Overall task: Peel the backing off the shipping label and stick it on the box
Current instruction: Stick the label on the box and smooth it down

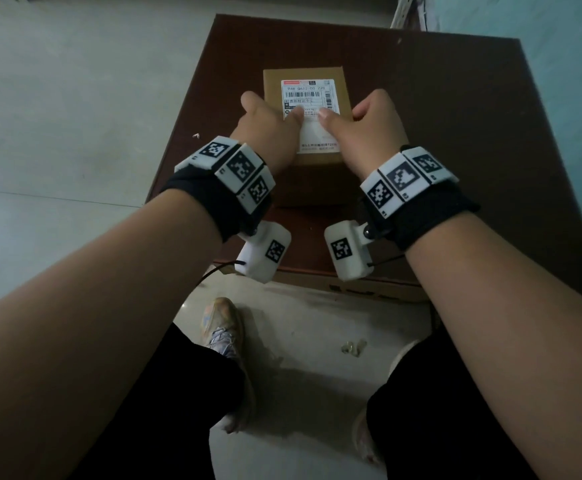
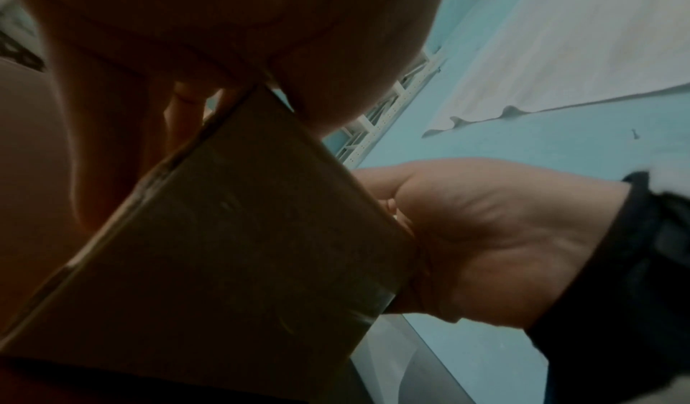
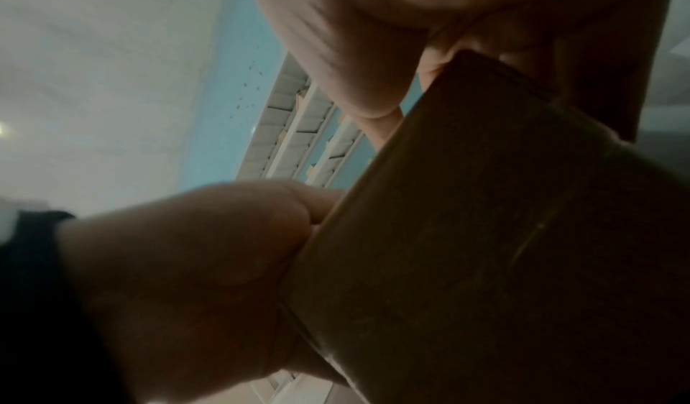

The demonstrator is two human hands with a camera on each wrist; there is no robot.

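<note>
Dark brown table (image 1: 456, 133), square-topped, standing on pale floor (image 1: 57, 98). Cardboard box (image 1: 317, 174) flat on it, near the table's middle, closer to the near edge.

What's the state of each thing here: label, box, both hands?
shipping label: lying flat on the box's top face, printed side up, both thumbs on it.
box: closed, standing on the brown table, held from both sides.
left hand: grips the box's left side, thumb pressing the label.
right hand: grips the box's right side, thumb pressing the label.
</note>
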